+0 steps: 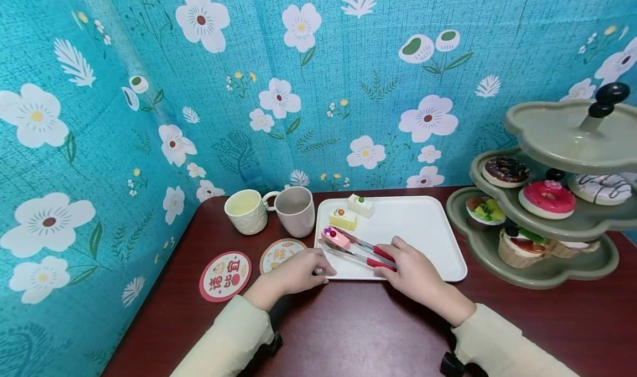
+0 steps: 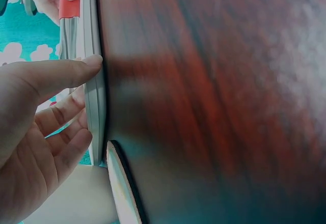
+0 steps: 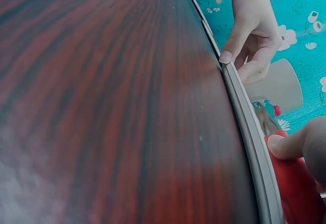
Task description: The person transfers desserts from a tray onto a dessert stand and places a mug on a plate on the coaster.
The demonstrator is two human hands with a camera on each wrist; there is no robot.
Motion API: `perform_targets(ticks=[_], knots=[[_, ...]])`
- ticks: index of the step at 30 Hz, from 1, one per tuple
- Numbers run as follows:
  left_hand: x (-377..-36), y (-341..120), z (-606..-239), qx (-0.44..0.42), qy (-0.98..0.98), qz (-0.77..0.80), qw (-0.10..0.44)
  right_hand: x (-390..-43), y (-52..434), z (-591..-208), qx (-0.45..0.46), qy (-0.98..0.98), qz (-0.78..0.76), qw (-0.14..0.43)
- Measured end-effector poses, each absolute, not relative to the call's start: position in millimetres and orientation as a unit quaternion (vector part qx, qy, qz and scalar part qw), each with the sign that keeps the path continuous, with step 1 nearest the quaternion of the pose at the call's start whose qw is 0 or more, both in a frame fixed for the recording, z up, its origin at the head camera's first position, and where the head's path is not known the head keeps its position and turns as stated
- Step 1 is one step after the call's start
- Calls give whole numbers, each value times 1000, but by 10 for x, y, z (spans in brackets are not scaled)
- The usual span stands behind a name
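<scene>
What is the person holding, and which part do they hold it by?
The right hand holds metal tongs with red handles by the red grip end. The left hand only touches the white rectangular tray's edge.

Red-handled tongs point(image 1: 359, 250) clasp pink cake point(image 1: 335, 236) on tray point(image 1: 423, 228).

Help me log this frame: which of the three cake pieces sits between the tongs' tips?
The pink cake piece, nearest the hands; the yellow piece and white piece lie farther back.

Staged tea-table set, floral backdrop point(image 1: 348, 89), tiered dessert stand point(image 1: 537, 222) (fake pastries)
</scene>
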State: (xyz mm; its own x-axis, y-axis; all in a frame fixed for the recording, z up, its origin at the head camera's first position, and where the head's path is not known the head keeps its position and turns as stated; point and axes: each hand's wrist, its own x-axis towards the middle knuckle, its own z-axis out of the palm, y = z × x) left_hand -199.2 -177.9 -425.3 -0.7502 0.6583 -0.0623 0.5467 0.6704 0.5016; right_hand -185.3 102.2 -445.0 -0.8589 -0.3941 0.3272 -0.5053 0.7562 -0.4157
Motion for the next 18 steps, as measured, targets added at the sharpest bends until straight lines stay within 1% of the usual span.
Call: perform_targets(ticks=[18], knots=[[-1972,-1769,-4236,314,910,233,135,-1876,1077,-4408,252,-930,249,100]])
